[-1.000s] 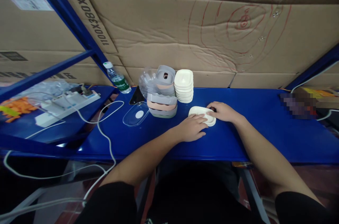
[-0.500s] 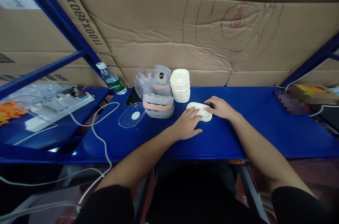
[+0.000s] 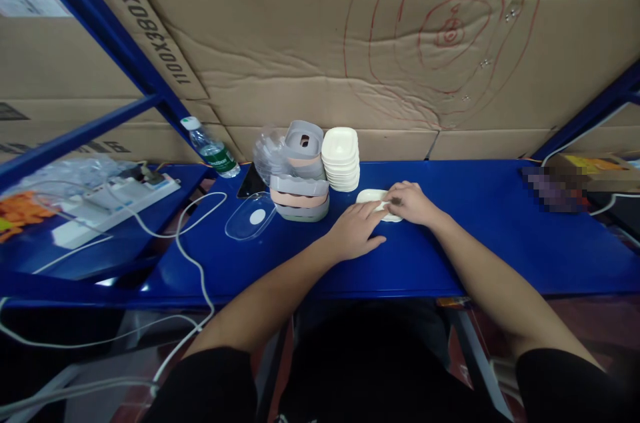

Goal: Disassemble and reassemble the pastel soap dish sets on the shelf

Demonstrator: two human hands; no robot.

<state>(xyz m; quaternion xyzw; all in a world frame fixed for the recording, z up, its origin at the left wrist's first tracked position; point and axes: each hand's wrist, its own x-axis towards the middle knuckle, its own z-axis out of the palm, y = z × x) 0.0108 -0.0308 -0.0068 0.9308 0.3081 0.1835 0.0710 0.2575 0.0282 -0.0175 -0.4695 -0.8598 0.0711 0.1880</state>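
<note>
A cream, rounded rectangular plastic piece [image 3: 369, 195], like a shallow dish or lid, lies on the blue table in front of me. My left hand [image 3: 354, 231] rests on its near left part, fingers stretched out and thumb apart. Over its right side, my right hand [image 3: 411, 203] has its fingers bent and bunched together, touching the piece. Whatever those fingertips pinch, if anything, is hidden. Behind the hands stands a stack of similar cream pieces [image 3: 341, 159]. To its left are nested grey, peach and green scalloped containers [image 3: 299, 197] and stacked grey and peach lids with an oblong slot [image 3: 303, 131].
A clear oval lid [image 3: 244, 223] with a white round spot lies left on the blue table [image 3: 400, 269]. Nearby are a dark phone [image 3: 251, 183], a water bottle [image 3: 215, 153] and a white cable [image 3: 200, 269]. A power strip [image 3: 120, 209] sits farther left; cardboard [image 3: 280, 29] walls the back.
My right hand has moved left over the cream piece, its fingers now bunched nearer my left hand. My left hand stays on the piece. The view has shifted slightly.
</note>
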